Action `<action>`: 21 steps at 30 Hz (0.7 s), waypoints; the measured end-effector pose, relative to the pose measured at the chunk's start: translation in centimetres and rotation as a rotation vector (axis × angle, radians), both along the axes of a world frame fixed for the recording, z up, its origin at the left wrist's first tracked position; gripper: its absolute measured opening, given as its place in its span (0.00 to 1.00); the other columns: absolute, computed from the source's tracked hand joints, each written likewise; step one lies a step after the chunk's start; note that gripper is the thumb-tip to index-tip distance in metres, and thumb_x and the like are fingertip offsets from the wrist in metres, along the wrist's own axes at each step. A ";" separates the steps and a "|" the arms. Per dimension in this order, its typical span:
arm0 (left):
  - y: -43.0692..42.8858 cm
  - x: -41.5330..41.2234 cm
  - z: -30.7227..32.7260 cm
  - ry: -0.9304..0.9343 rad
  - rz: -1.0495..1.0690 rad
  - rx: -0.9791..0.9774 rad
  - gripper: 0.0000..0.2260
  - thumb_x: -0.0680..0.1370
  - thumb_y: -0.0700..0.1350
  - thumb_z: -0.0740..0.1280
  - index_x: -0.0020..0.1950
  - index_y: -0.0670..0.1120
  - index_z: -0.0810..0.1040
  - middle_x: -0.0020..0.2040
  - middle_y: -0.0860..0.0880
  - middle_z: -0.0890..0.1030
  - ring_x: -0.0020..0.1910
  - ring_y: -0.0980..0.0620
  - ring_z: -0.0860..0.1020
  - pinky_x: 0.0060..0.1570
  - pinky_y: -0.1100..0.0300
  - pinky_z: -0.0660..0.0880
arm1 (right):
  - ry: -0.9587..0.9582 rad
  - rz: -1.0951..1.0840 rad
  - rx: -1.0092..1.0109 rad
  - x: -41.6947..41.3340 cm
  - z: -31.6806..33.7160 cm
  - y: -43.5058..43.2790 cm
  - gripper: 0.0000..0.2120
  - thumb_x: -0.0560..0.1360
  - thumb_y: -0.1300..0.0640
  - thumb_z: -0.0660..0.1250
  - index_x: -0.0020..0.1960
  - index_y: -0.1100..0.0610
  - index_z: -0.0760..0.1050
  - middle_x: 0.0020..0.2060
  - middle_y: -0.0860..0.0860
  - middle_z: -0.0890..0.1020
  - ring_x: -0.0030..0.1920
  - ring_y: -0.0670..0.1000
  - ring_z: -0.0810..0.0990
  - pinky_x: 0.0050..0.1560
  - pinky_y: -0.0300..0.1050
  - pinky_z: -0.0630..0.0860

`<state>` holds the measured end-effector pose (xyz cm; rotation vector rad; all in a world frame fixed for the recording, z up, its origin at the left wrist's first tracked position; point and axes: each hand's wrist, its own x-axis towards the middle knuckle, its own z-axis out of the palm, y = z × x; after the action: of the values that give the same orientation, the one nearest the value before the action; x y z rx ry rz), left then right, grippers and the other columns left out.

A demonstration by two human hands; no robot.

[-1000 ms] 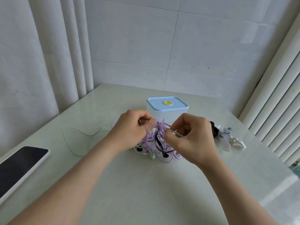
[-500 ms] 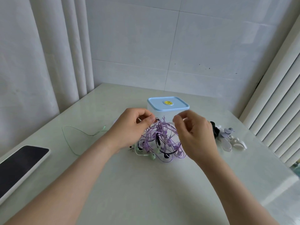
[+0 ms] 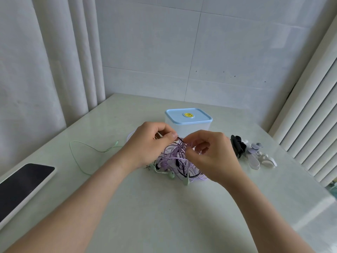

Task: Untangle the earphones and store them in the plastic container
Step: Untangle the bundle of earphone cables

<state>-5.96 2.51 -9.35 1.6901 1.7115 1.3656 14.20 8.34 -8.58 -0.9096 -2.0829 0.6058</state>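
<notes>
Head camera: your left hand (image 3: 151, 143) and right hand (image 3: 209, 154) each pinch the tangled earphones (image 3: 173, 156) near the top; the tangle hangs between and below them, touching the table (image 3: 164, 216), just in front of the lidded container (image 3: 188, 125).

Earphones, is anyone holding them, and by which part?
The left hand pinches the earphones at the tangle's top; the right hand pinches them just beside it.

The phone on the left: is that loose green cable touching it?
Apart. The head view shows a strip of bare table between the green cable and the phone.
</notes>
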 end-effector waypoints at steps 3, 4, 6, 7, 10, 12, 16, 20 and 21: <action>0.2 0.2 -0.3 0.045 0.063 0.055 0.09 0.82 0.52 0.70 0.45 0.52 0.85 0.40 0.56 0.85 0.36 0.56 0.78 0.43 0.59 0.75 | -0.013 -0.041 -0.004 0.1 0.0 0.2 0.10 0.69 0.60 0.75 0.44 0.45 0.87 0.35 0.39 0.85 0.36 0.43 0.82 0.41 0.33 0.76; 0.2 0.3 -0.3 0.065 0.075 0.072 0.09 0.83 0.50 0.69 0.45 0.51 0.84 0.39 0.56 0.84 0.34 0.57 0.76 0.40 0.62 0.73 | -0.020 -0.049 -0.002 0.1 0.0 0.2 0.11 0.69 0.60 0.75 0.44 0.45 0.87 0.35 0.40 0.85 0.37 0.42 0.83 0.40 0.30 0.74; 0.0 0.6 -0.2 0.102 0.071 0.095 0.09 0.84 0.48 0.68 0.45 0.51 0.83 0.36 0.57 0.81 0.31 0.59 0.73 0.36 0.68 0.68 | -0.040 -0.061 0.021 0.1 -0.1 0.2 0.09 0.71 0.58 0.75 0.45 0.45 0.87 0.37 0.41 0.85 0.42 0.42 0.82 0.40 0.27 0.71; -0.1 0.6 -0.1 0.122 0.058 0.099 0.09 0.84 0.48 0.67 0.46 0.50 0.82 0.36 0.56 0.81 0.31 0.59 0.73 0.36 0.69 0.68 | -0.042 -0.061 0.037 0.0 -0.2 0.2 0.07 0.73 0.57 0.74 0.45 0.45 0.88 0.39 0.41 0.84 0.44 0.42 0.81 0.40 0.27 0.70; -0.3 0.6 0.0 0.160 0.003 0.098 0.08 0.85 0.48 0.67 0.48 0.50 0.82 0.38 0.57 0.81 0.33 0.59 0.74 0.37 0.70 0.68 | -0.010 -0.024 0.054 -0.3 -0.2 0.2 0.05 0.78 0.55 0.73 0.49 0.46 0.87 0.41 0.39 0.85 0.46 0.43 0.82 0.42 0.29 0.70; -0.4 0.8 0.1 0.179 -0.032 0.100 0.08 0.85 0.48 0.67 0.48 0.50 0.83 0.38 0.58 0.80 0.35 0.60 0.74 0.38 0.71 0.68 | -0.002 0.001 0.057 -0.4 -0.1 0.1 0.05 0.79 0.56 0.72 0.51 0.48 0.87 0.41 0.39 0.86 0.45 0.43 0.82 0.41 0.30 0.71; -0.5 1.0 0.0 0.224 -0.042 0.129 0.08 0.85 0.47 0.67 0.48 0.49 0.83 0.38 0.58 0.80 0.36 0.60 0.75 0.38 0.71 0.67 | -0.015 0.042 0.078 -0.4 0.1 -0.1 0.06 0.80 0.58 0.72 0.48 0.49 0.87 0.39 0.40 0.86 0.43 0.43 0.82 0.40 0.29 0.71; -0.3 1.0 -0.1 0.232 -0.031 0.151 0.08 0.84 0.49 0.69 0.46 0.49 0.83 0.40 0.57 0.80 0.39 0.57 0.76 0.40 0.70 0.68 | 0.016 0.048 0.018 -0.4 0.1 -0.5 0.06 0.78 0.59 0.72 0.44 0.52 0.86 0.33 0.40 0.85 0.37 0.42 0.83 0.39 0.28 0.72; -0.3 1.0 -0.1 0.236 -0.035 0.155 0.07 0.83 0.49 0.70 0.47 0.49 0.84 0.40 0.56 0.81 0.39 0.56 0.77 0.40 0.69 0.69 | 0.027 0.045 -0.007 -0.4 0.1 -0.6 0.06 0.78 0.58 0.73 0.43 0.52 0.85 0.32 0.40 0.85 0.36 0.42 0.83 0.39 0.29 0.73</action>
<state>-4.93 2.23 -9.48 2.0279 1.7269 1.3592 13.81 7.77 -8.48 -0.8551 -2.0830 0.6459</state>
